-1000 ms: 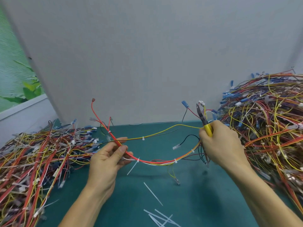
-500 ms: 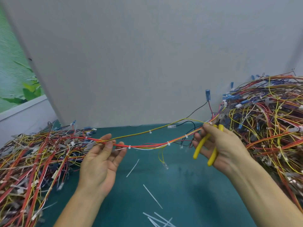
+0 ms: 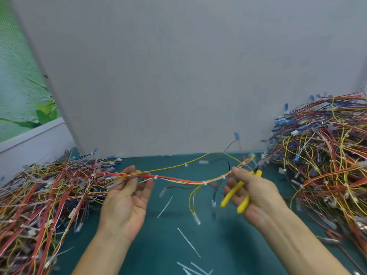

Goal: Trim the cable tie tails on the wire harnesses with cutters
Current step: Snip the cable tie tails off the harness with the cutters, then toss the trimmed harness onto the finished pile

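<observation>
Head camera looked down at a green tabletop (image 3: pixel 151 245). A pile of harnesses (image 3: pixel 39 195) sat at its left edge. The left hand (image 3: pixel 127 197) lay palm up, fingers straight, with one wire harness (image 3: pixel 178 179) resting across its fingertips, stretched out so the cable ties (image 3: pixel 204 183) showed. The right hand (image 3: pixel 258 193) gripped yellow cutters (image 3: pixel 236 195), handles apart, one finger touching the wire harness. Another pile (image 3: pixel 327 165) filled the right edge.

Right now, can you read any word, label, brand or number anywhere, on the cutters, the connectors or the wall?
No readable text anywhere in this view.
Cutters: the yellow handles look plain, and no brand or number shows.
White connectors in the right pile: any markings are too small and blurred to read.
Grey wall: blank.
</observation>
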`<state>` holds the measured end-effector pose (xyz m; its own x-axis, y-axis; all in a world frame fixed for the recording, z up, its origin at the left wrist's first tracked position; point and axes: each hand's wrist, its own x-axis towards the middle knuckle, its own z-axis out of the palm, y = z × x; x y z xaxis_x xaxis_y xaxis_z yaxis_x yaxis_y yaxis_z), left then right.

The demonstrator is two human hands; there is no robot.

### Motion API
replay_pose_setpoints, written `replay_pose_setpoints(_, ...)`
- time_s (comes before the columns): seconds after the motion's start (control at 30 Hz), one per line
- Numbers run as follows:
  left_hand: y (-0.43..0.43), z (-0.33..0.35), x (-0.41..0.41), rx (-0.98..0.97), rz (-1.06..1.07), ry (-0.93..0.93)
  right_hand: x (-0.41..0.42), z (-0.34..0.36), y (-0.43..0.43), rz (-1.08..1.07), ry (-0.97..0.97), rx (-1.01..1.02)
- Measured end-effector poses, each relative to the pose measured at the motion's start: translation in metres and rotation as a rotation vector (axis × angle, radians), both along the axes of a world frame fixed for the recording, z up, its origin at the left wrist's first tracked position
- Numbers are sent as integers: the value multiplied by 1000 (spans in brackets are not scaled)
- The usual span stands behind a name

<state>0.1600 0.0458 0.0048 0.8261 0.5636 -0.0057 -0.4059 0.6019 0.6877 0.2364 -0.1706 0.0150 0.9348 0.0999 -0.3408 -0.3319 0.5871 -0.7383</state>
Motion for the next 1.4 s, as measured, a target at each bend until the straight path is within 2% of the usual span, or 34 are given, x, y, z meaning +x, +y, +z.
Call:
replay_pose_setpoints(0.13, -3, -6, 1, -39, 6, 36, -10, -7, 9, 50, 35, -196)
replay_pose_setpoints(0.3, -6, -5, 0, -48, -12, 46, -16, -12, 15, 245, -51, -405)
replay_pose_setpoints(0.63, -22, 0, -5, 80, -143, 4, -15, -19, 17, 114, 5, -348)
replay_pose_setpoints(0.77, -21, -4, -6, 102, -181, 43, -12, -12, 13, -3, -179, -395)
replay_pose_setpoints(0.9, -22, -15, -5, 107, -209, 122, -3, 10, 5, -143, -400, -569)
replay_pose_setpoints(1.17, -32, -28, -10, 623, -333, 366, 8, 84, -28, -379, -728, -883)
replay_pose_setpoints(1.3, -31, -31, -9, 711, -344, 397, 11, 145, -56, -504, -880, -1002)
replay_pose_setpoints(1.4, -28, -32, -8, 737, -335, 398, 14, 198, -85, -644, -975, -1255)
